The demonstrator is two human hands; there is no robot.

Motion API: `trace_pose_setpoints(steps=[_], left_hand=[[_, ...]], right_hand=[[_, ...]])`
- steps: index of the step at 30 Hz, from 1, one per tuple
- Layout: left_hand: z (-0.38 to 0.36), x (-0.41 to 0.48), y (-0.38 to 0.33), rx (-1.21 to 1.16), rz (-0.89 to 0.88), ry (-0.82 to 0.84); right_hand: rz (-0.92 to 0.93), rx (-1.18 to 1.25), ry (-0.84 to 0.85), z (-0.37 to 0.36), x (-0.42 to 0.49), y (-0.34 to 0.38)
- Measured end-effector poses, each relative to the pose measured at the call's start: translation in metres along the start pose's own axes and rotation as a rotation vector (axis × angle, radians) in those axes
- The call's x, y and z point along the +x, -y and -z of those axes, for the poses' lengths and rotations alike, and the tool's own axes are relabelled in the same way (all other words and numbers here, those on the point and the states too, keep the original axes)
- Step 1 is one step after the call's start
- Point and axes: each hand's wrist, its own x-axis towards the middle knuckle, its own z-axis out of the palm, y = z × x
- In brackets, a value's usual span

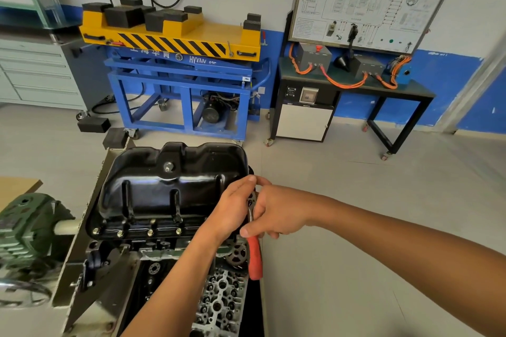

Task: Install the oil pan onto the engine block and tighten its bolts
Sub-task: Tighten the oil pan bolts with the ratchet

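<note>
A glossy black oil pan [175, 186] sits on top of the engine block [164, 252], which is mounted on a stand. Several bolts [150, 232] line the pan's near flange. At the pan's right end, my left hand [232, 208] rests over the head of a ratchet wrench, with its fingers lying along the pan's corner. Just to the right of it, my right hand [276, 213] grips the wrench's red handle [254, 257], which points down toward me. The wrench head and the bolt under it are mostly hidden by my hands.
A green gearbox [27, 230] of the engine stand is at the left. Behind the engine stand a blue and yellow lift cart [178, 68], black rubber blocks [93, 124] on the floor, and a black bench with a wiring display board [356, 74]. Grey floor lies to the right.
</note>
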Motion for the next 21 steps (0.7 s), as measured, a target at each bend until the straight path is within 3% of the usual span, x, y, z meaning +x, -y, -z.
trace_pose_setpoints(steps=[7,11,21], left_hand=[[0.003,-0.004,-0.003,-0.051,0.067,0.009],[0.004,-0.006,-0.002,-0.04,0.06,-0.024],[0.005,-0.007,-0.002,-0.003,0.094,-0.01]], right_hand=[[-0.032,-0.155,0.084,0.021,-0.005,-0.002],[-0.061,-0.276,0.037,0.032,-0.004,-0.002],[-0.058,-0.63,-0.377,0.025,0.006,-0.002]])
